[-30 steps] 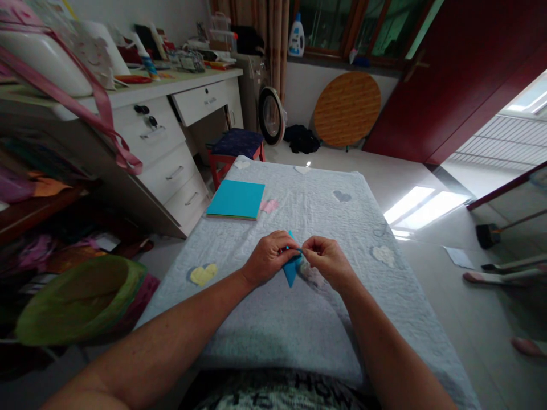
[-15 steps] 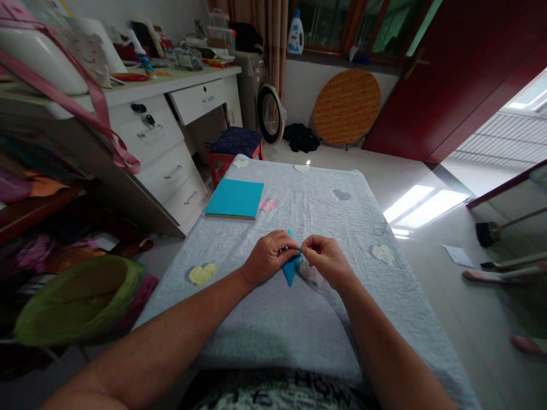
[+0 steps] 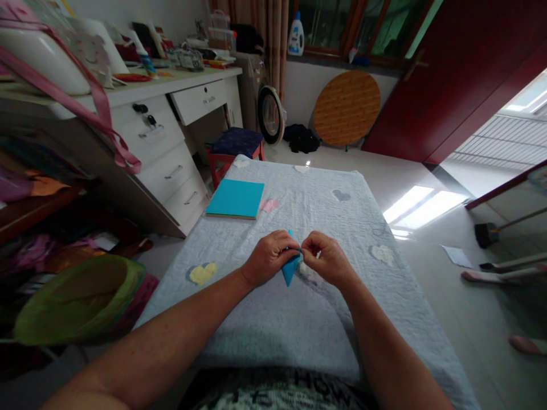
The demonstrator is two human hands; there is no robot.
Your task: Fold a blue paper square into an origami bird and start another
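Note:
A small folded piece of blue paper (image 3: 290,272) is between my two hands, near the middle of the cloth-covered table. My left hand (image 3: 273,253) grips its body, with thumb and fingers closed over the left side. One pointed end sticks out toward me below the fingers, and a small tip shows above them. My right hand (image 3: 322,255) pinches the paper's right edge between thumb and forefinger. The fingers hide most of the folds. Farther off to the left lies a flat stack of square paper (image 3: 235,199) with a blue sheet on top.
The table (image 3: 316,188) wears a pale cloth with heart patches. A red stool (image 3: 237,142) stands beyond its far left corner. To the left are a white desk (image 3: 158,131) and a green-lined bin (image 3: 81,296). Another person's foot (image 3: 525,344) shows at right.
My right hand has shifted slightly, its fingers curling a little more at the paper's edge. The paper's near point has tilted slightly left. My left hand stays almost in place.

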